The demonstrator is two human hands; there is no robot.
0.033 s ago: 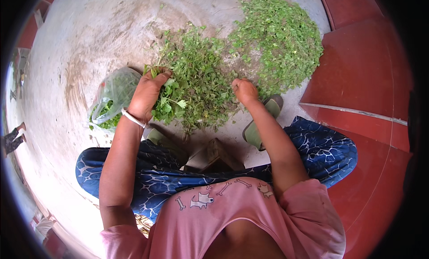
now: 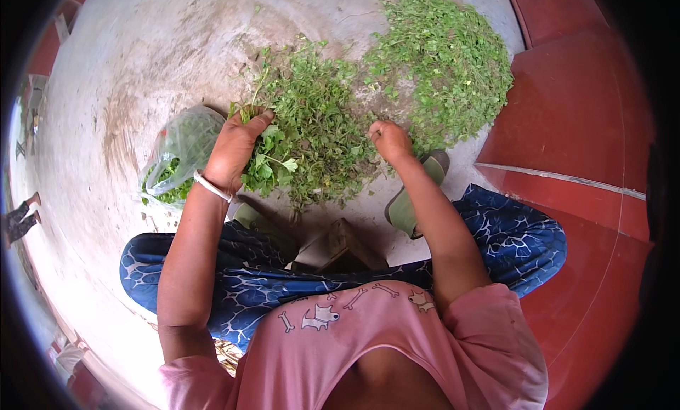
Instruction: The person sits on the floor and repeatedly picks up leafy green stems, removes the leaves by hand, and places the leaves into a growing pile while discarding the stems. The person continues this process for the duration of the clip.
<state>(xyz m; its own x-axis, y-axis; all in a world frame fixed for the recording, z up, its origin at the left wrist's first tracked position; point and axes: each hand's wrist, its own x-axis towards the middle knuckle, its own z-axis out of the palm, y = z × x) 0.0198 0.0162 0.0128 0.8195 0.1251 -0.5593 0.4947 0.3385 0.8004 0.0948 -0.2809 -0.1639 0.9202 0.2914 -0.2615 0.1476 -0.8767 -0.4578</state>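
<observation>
My left hand, with a white bracelet at its wrist, is closed round a small bunch of leafy green herb stems with cut-edged leaves like parsley or celery. It is at the left edge of a middle heap of loose greens on the ground. A clear plastic bag with greens inside rests just left of this hand. My right hand hovers by the heap's right edge with curled fingers. Whatever these fingers may pinch is too small to make out.
A larger spread of green leaves lies at the far right, beside red panels. My green shoes are close to the middle heap. Between my legs is a wooden block. Another person's feet show at the far left.
My right hand has shifted very slightly to the right. My left hand and the bunch in it look the same.
</observation>
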